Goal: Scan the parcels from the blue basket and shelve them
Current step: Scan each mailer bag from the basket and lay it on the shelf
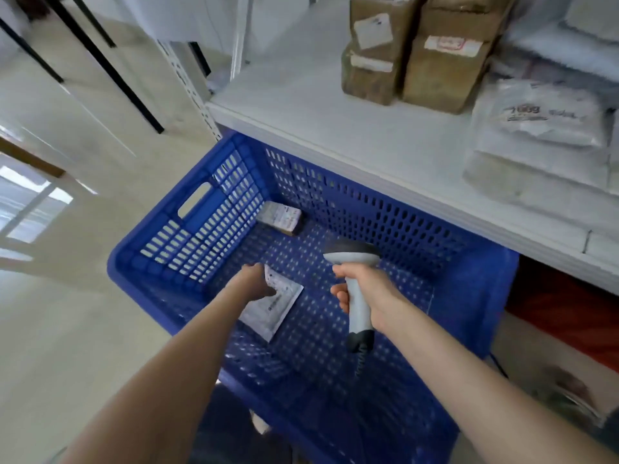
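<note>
Nearly done, judging by the head view: the blue basket [144, 262] holds only two parcels. The left hand [258, 283] pinches the flat white parcel [271, 309] near the left wall, and a small box [281, 217] waits in the far corner. The right hand [368, 289] grips the scanner [351, 257]. Brown parcels [438, 61] and white bags [542, 118] already sit on the shelf [335, 105].

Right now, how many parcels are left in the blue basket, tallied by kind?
Flat white mailer: 1, held by the left hand
Small brown box: 1, in the far left corner
Total: 2 parcels
The scanner in the right hand is not counted.
</note>
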